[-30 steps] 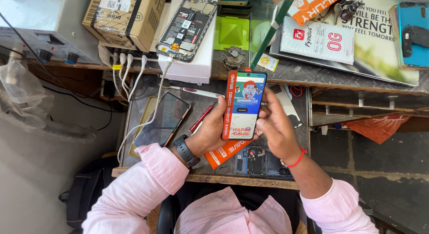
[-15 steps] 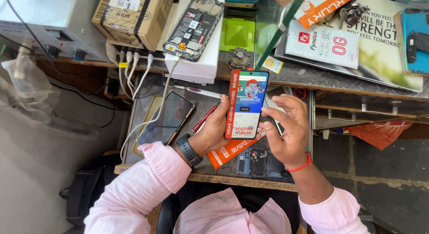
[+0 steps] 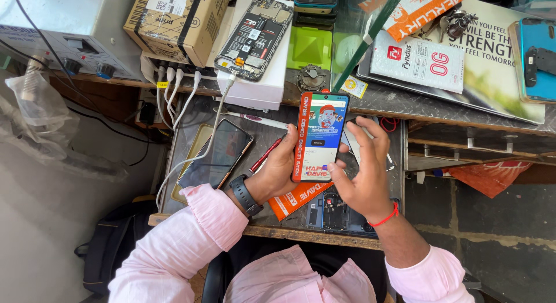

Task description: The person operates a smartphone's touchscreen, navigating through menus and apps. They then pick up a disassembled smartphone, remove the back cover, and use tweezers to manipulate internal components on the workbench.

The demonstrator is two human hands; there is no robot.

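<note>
Since the earlier frames the smartphone (image 3: 320, 136) had stayed upright in the left hand (image 3: 279, 173), while the right hand (image 3: 364, 177) had drawn its fingers (image 3: 366, 138) off the phone's right edge and spread them, only the thumb tip resting near the lower right corner of the screen. The left fingers were curled behind the phone, thumb along its left edge, pinching it. The phone was a tall, dark-framed slab with a lit screen showing a blue page with a cartoon figure, and an orange strip ran down its left side. It was held above the bench (image 3: 301, 232), over an orange packet (image 3: 298, 197) and just beside a red pen (image 3: 267, 154). A second dark phone (image 3: 217, 154) lay flat to the left, well apart.
</note>
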